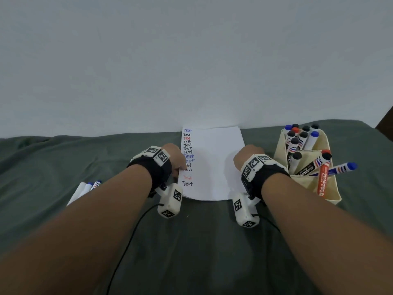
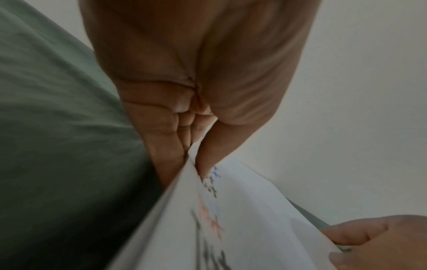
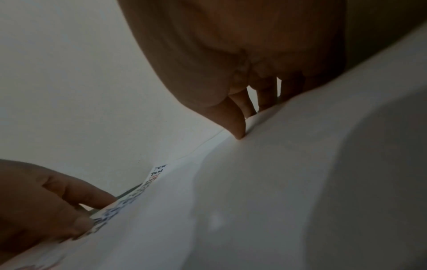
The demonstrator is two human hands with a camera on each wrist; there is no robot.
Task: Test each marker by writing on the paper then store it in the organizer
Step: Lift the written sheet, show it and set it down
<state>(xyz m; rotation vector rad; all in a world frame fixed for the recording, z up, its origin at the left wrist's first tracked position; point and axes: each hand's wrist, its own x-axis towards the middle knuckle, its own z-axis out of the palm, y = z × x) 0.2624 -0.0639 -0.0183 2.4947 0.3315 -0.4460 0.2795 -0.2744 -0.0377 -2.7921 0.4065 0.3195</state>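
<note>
A green cloth [image 1: 63, 158] covers the surface. On it lies the paper [image 1: 214, 167], a column of "Test" words down its left side. The cream organizer [image 1: 319, 188] stands just right of it, holding many capped markers [image 1: 302, 139]. Three more markers [image 1: 85, 188] lie at far left. The left hand [image 1: 174, 156] pinches the paper's left edge; the right hand [image 1: 246, 154] grips its right edge with curled fingers.

I see bare forearms, black wrist straps [image 1: 158, 167], white tag-marked camera blocks [image 1: 170, 200], probably thin black cable [image 1: 131, 231].
</note>
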